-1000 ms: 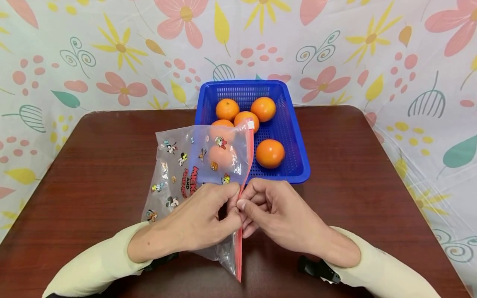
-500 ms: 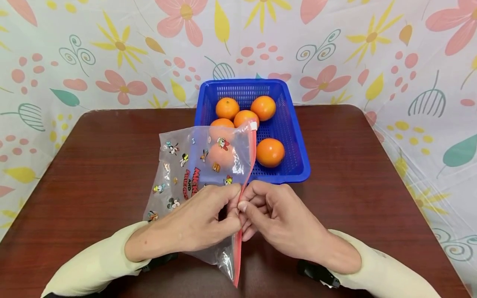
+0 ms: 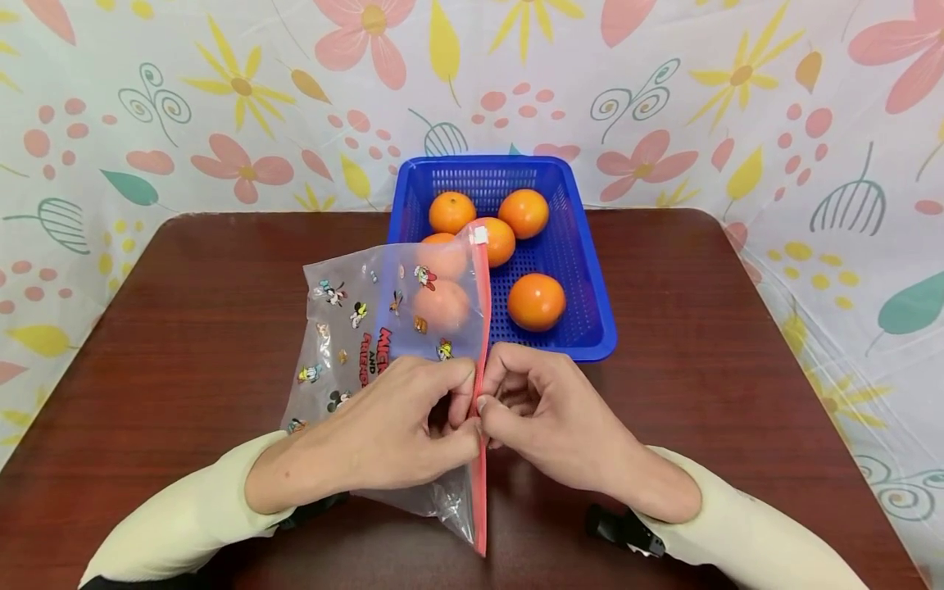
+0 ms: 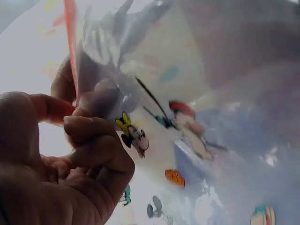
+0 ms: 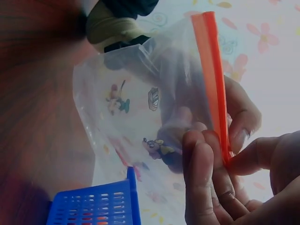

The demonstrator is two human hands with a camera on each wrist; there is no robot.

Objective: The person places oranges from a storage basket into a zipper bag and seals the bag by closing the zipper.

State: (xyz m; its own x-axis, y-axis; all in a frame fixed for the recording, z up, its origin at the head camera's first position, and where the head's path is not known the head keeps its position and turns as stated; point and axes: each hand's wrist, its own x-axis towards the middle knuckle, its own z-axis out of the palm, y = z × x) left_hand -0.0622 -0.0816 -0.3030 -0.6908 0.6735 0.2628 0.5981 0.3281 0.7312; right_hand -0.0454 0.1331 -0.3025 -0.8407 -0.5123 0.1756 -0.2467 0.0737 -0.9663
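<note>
A clear plastic zip bag [image 3: 354, 328], printed with small cartoon figures and red lettering, hangs between the hands. Its red zip strip [image 3: 481, 500] runs nearly upright in the head view, with a white slider [image 3: 480, 235] at the far end. My left hand [image 3: 391, 426] pinches the strip near its middle from the left. From the right, my right hand [image 3: 560, 418] pinches the same stretch, fingertips right beside the left ones. In the right wrist view, right-hand fingers [image 5: 200, 178] show against the bag's side, thumb at the strip. The bag looks flat, with nothing visible inside.
Behind the bag stands a blue plastic basket [image 3: 601, 319] holding several oranges [image 3: 536, 301], some seen through the bag. The dark wooden table [image 3: 686, 328] extends to both sides. A floral cloth [image 3: 664, 98] hangs at the back.
The zip strip's far end with the slider has swung left and slightly away, while its near end has shifted right. Both hands keep pinching the strip; the right fingers have curled in more.
</note>
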